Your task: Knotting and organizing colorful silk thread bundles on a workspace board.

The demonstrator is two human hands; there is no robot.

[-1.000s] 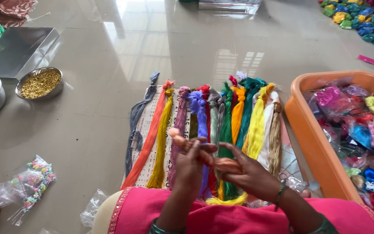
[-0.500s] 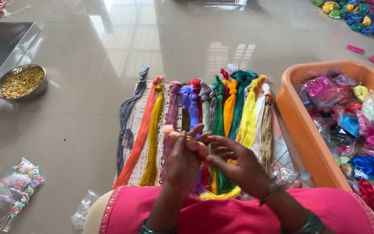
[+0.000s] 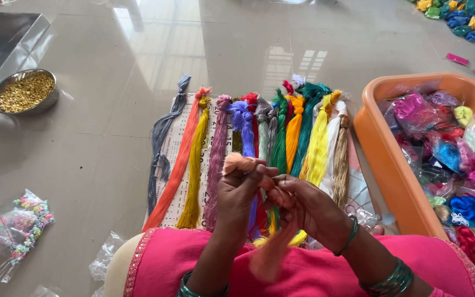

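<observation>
The left hand (image 3: 243,190) pinches the fuzzy knotted top of a peach thread bundle (image 3: 268,242), and the right hand (image 3: 311,212) grips the same soft skein lower down; its loose tail hangs blurred over the pink garment (image 3: 314,272). Beyond lie silky coloured skeins (image 3: 259,148) side by side on printed paper (image 3: 180,165). Right, an orange plastic tub (image 3: 380,148) holds crinkly packets, cut off by the frame. Far left, a steel bowl (image 3: 26,93) of golden beads.

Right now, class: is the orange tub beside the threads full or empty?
Nearly full. The orange tub holds colourful bagged thread bundles heaped close to its rim.
</observation>
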